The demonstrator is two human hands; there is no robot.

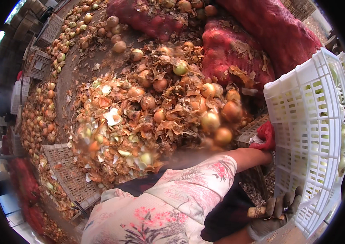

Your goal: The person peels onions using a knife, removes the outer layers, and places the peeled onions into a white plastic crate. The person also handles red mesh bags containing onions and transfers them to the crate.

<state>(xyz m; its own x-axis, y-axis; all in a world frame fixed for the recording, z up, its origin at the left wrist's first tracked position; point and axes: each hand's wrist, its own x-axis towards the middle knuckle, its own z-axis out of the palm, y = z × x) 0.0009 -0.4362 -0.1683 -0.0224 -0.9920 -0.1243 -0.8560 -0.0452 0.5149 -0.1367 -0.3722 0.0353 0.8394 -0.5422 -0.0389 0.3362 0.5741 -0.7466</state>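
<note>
My right hand [282, 207], in a dark grey glove, is closed around the wooden handle [255, 212] of a knife. The knife's pale blade [310, 200] points right, in front of the side of a white slotted plastic crate [300, 122]. The crate stands tilted in view, and pale green-white onions [342, 134] show inside it. My left forearm [253, 158] reaches to the crate's near side; the left hand is almost wholly hidden there, and what it holds cannot be seen. Red mesh cloth [266, 135] lies just above that forearm.
Brown onions [210, 122] and loose skins [166, 128] are heaped beside me. Filled red mesh sacks [233, 55] lie behind the heap. A dirty plastic crate [71, 174] stands at the left, with more onions [50, 94] spread along the floor and further crates beyond.
</note>
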